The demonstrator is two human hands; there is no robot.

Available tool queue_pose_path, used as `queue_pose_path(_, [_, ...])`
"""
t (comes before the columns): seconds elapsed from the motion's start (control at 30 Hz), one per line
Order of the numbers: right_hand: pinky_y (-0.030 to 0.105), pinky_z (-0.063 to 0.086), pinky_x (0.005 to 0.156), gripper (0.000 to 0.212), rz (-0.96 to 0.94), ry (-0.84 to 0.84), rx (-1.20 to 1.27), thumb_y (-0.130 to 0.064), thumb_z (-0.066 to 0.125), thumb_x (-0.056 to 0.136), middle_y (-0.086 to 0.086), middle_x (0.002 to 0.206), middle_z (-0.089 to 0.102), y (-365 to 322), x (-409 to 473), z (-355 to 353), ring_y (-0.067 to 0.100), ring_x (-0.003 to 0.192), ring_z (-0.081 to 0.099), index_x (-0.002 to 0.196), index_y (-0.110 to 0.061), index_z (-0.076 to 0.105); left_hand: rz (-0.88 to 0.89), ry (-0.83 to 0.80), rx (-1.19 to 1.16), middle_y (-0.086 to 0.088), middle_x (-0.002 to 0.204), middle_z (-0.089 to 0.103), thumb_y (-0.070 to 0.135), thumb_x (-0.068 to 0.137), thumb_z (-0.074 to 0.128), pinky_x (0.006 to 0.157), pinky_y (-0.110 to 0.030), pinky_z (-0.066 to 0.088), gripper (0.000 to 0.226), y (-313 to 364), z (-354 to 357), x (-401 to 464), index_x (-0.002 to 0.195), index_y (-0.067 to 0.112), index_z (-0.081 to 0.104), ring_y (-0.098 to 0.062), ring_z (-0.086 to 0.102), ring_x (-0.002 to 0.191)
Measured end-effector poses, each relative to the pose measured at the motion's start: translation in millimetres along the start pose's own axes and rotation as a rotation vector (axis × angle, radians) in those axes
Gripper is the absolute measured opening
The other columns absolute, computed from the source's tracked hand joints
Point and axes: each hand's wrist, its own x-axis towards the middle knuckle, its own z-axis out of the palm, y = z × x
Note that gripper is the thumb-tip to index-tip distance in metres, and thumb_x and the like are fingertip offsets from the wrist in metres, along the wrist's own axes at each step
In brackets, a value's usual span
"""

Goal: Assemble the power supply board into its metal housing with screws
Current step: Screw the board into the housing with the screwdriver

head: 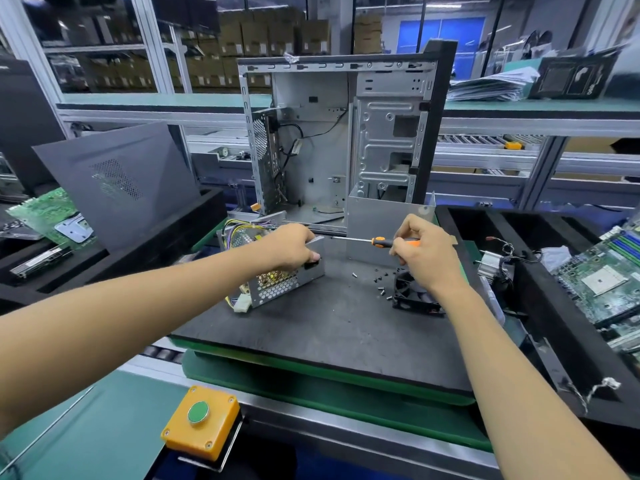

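**Screwdriver at the housing's upper edge**

The perforated metal power supply housing [277, 285] sits tilted on the dark foam surface [329, 323], left of centre, with yellow and purple wires [239, 230] spilling from its far end and a white connector [241, 304] at its near corner. The left hand [294, 247] has its grip curled over the housing's top right edge, fingers wrapped down the side plate. The right hand [420, 251] has its grip closed round the orange-and-black handle of a screwdriver [377, 241], held level, its shaft pointing left with the tip at the housing's upper edge beside the left hand. Loose black screws [379, 284] lie scattered on the surface between the housing and a black cooling fan [414, 296], which lies under the right wrist. An open computer case [343, 133] stands upright behind. A yellow box with 1 green push button [198, 412] sits at the near edge.
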Motion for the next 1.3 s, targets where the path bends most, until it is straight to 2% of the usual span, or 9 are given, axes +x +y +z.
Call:
queue_pose_path(0.1, [0.046, 0.053, 0.069, 0.020, -0.004, 0.049, -0.067, -0.040, 0.053, 0.064, -0.008, 0.071, 0.070, 5.3, -4.2, 1.5, 0.024, 0.074, 0.062, 0.076, -0.024, 0.057, 0.038, -0.005, 0.021, -0.012, 0.092, 0.063, 0.033, 0.099, 0.067, 0.076, -0.036, 0.046, 0.030, -4.9, -1.3, 4.5, 0.099, 0.003, 0.067, -0.030, 0.060, 0.086])
queue_pose_path(0.23, [0.043, 0.051, 0.067, 0.018, -0.026, 0.075, -0.125, -0.040, 0.055, 0.064, -0.014, 0.072, 0.068, 11.6, -8.7, 5.5, 0.020, 0.075, 0.061, 0.077, -0.027, 0.059, 0.143, -0.108, -0.003, -0.007, 0.108, 0.063, 0.035, 0.101, 0.065, 0.088, -0.037, 0.048, 0.029, -15.2, -9.1, 6.8, 0.111, 0.008, 0.064, -0.026, 0.060, 0.100])
queue_pose_path(0.3, [0.043, 0.051, 0.066, 0.018, -0.037, 0.068, -0.131, -0.041, 0.054, 0.064, -0.014, 0.071, 0.068, 12.3, -9.3, 9.7, 0.020, 0.074, 0.060, 0.076, -0.029, 0.059, 0.192, -0.132, -0.005, -0.003, 0.108, 0.062, 0.035, 0.100, 0.066, 0.087, -0.036, 0.048, 0.024, -19.4, -12.0, 5.6, 0.109, 0.013, 0.062, -0.023, 0.059, 0.101])
queue_pose_path(0.43, [0.041, 0.049, 0.063, 0.025, -0.068, 0.048, -0.144, -0.047, 0.049, 0.063, -0.016, 0.073, 0.068, 13.7, -11.4, 16.1, 0.018, 0.072, 0.059, 0.077, -0.029, 0.059, 0.246, -0.111, 0.083, -0.008, 0.113, 0.062, 0.035, 0.099, 0.067, 0.091, -0.039, 0.046, 0.030, -21.5, -11.5, 5.4, 0.112, 0.009, 0.062, -0.026, 0.058, 0.104])
queue_pose_path(0.53, [0.036, 0.044, 0.061, 0.027, -0.071, 0.036, -0.179, -0.050, 0.047, 0.062, -0.021, 0.074, 0.067, 13.5, -12.3, 17.9, 0.014, 0.073, 0.059, 0.078, -0.030, 0.057, 0.254, -0.095, 0.078, -0.007, 0.111, 0.062, 0.036, 0.099, 0.067, 0.081, -0.034, 0.041, 0.028, -21.6, -10.9, 3.5, 0.110, 0.011, 0.062, -0.024, 0.056, 0.102])
queue_pose_path(0.67, [0.037, 0.048, 0.067, 0.019, -0.049, 0.014, -0.216, -0.043, 0.051, 0.067, -0.018, 0.076, 0.071, 12.9, -12.8, 19.5, 0.016, 0.078, 0.060, 0.080, -0.030, 0.056, 0.250, -0.096, 0.053, -0.007, 0.108, 0.064, 0.035, 0.100, 0.067, 0.081, -0.035, 0.045, 0.027, -21.5, -11.1, 2.8, 0.107, 0.009, 0.061, -0.025, 0.059, 0.098])
queue_pose_path(0.77, [0.035, 0.048, 0.068, 0.021, -0.053, 0.009, -0.234, -0.045, 0.050, 0.067, -0.020, 0.077, 0.072, 15.3, -13.0, 20.5, 0.014, 0.078, 0.061, 0.081, -0.031, 0.056, 0.263, -0.085, 0.056, -0.001, 0.098, 0.059, 0.033, 0.100, 0.067, 0.071, -0.031, 0.035, 0.020, -23.8, -9.8, 4.2, 0.092, 0.021, 0.054, -0.021, 0.055, 0.091])
queue_pose_path(1.03, [0.035, 0.051, 0.069, 0.036, -0.068, -0.006, -0.267, -0.054, 0.040, 0.062, -0.018, 0.076, 0.072, 17.2, -13.2, 22.3, 0.013, 0.077, 0.062, 0.084, -0.030, 0.055, 0.264, -0.083, 0.051, 0.003, 0.094, 0.057, 0.035, 0.100, 0.066, 0.071, -0.030, 0.033, 0.021, -24.4, -7.6, 6.2, 0.089, 0.024, 0.052, -0.020, 0.054, 0.090])
queue_pose_path(1.3, [0.035, 0.049, 0.068, 0.024, -0.065, -0.028, -0.289, -0.049, 0.049, 0.068, -0.016, 0.075, 0.071, 17.8, -12.8, 22.9, 0.015, 0.075, 0.061, 0.083, -0.031, 0.054, 0.243, -0.087, 0.035, -0.002, 0.096, 0.061, 0.036, 0.099, 0.066, 0.073, -0.033, 0.040, 0.021, -25.2, -7.4, 6.3, 0.094, 0.018, 0.056, -0.023, 0.058, 0.090])
